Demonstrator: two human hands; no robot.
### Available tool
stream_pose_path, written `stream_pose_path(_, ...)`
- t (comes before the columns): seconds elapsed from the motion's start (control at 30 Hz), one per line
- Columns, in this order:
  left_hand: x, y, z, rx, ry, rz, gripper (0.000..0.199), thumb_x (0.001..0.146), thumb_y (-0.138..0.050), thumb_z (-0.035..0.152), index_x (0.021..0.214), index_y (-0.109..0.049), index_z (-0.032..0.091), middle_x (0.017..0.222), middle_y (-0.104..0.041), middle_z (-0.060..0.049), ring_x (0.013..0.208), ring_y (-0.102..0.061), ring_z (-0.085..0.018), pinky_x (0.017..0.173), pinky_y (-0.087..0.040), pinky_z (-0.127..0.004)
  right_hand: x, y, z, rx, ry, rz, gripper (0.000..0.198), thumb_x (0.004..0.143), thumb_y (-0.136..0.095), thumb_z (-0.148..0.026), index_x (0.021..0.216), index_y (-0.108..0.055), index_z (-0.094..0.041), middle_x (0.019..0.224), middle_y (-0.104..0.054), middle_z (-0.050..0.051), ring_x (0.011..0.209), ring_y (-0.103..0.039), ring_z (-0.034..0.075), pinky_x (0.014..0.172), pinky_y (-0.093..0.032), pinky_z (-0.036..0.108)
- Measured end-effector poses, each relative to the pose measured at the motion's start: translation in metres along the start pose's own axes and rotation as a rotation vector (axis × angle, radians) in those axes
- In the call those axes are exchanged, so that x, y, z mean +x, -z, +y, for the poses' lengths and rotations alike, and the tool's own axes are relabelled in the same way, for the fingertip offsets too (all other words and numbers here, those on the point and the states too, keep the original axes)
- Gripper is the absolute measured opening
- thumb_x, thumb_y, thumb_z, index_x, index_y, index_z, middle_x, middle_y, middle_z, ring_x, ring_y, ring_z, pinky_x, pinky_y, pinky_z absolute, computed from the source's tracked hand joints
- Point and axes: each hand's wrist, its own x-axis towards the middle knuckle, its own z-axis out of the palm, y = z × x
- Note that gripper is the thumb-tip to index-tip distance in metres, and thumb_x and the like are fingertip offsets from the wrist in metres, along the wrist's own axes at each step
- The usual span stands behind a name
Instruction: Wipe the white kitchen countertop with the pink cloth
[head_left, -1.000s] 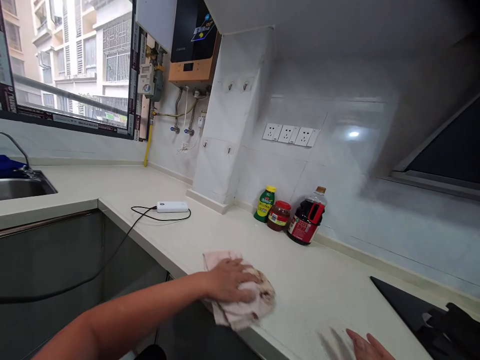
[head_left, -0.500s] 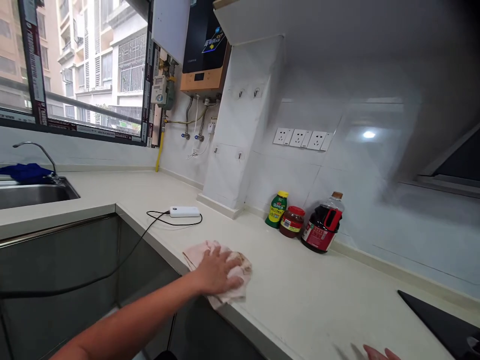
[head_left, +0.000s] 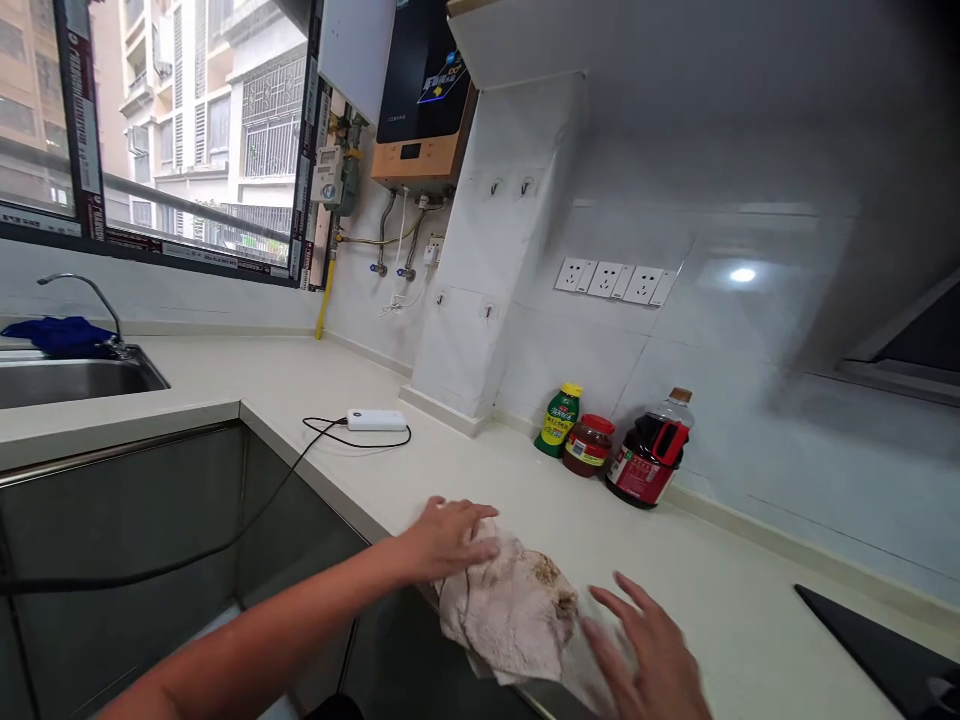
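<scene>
A pale pink cloth [head_left: 510, 610] with brown stains on its right part lies rumpled over the front edge of the countertop [head_left: 720, 600]. My left hand [head_left: 446, 540] grips the cloth's far left corner between thumb and fingers. Right of the cloth is my right hand [head_left: 649, 655], open, its fingers spread and slightly blurred, pointing toward the stained side. Whether its fingertips touch the cloth I cannot tell.
A white power bank [head_left: 375, 420] with a black cable [head_left: 277, 490] rests on the counter. By the wall stand a green bottle [head_left: 559, 420], a red-lidded jar [head_left: 589, 445] and a large dark bottle [head_left: 649, 450]. A black panel [head_left: 870, 640] is at right, a sink [head_left: 82, 380] at left.
My left hand went from lying flat on the cloth to gripping its corner. The cloth has shifted right and nearer, showing more stains. My right hand has come in from the bottom edge.
</scene>
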Motion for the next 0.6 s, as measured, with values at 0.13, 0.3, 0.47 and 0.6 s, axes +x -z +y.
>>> stream_pose_path(0.13,-0.002,0.024,-0.055,0.141,0.168,0.112,0.041,0.098,-0.044,0.050,0.110,-0.073,0.024,0.118,-0.073,-0.007,0.108,-0.067,-0.026,0.101,-0.045,-0.040,0.036,-0.032,-0.092,-0.097,0.153,-0.144,0.046,0.096,-0.052,-0.055,0.135,-0.062,-0.032,0.141,-0.058,0.011,0.134,-0.050,0.038,0.100,-0.050,0.057)
stream_pose_path(0.3,0.001,0.036,-0.095,0.152,0.227,0.216,0.039,0.097,-0.045,0.047,0.106,-0.074,0.022,0.111,-0.073,-0.008,0.104,-0.066,-0.024,0.095,-0.047,-0.035,0.058,-0.045,-0.142,-0.163,0.241,-0.238,0.046,0.095,-0.062,-0.048,0.135,-0.058,-0.026,0.140,-0.056,0.010,0.124,-0.056,0.031,0.100,-0.050,0.055)
stream_pose_path(0.47,0.009,0.033,-0.107,0.082,0.246,0.236,0.041,0.094,-0.047,0.052,0.099,-0.076,0.023,0.106,-0.076,-0.005,0.105,-0.065,-0.025,0.094,-0.047,-0.034,0.068,-0.052,-0.168,-0.180,0.311,-0.275,0.039,0.098,-0.060,-0.043,0.129,-0.059,-0.018,0.130,-0.060,0.008,0.113,-0.062,0.025,0.094,-0.055,0.047)
stream_pose_path(0.6,0.007,0.037,-0.110,0.043,0.284,0.259,0.051,0.096,-0.036,0.051,0.104,-0.075,0.019,0.111,-0.075,-0.006,0.102,-0.066,-0.023,0.089,-0.050,-0.031,0.065,-0.056,-0.183,-0.177,0.321,-0.277,0.038,0.101,-0.055,-0.044,0.127,-0.060,-0.017,0.129,-0.060,0.007,0.113,-0.061,0.027,0.094,-0.054,0.047)
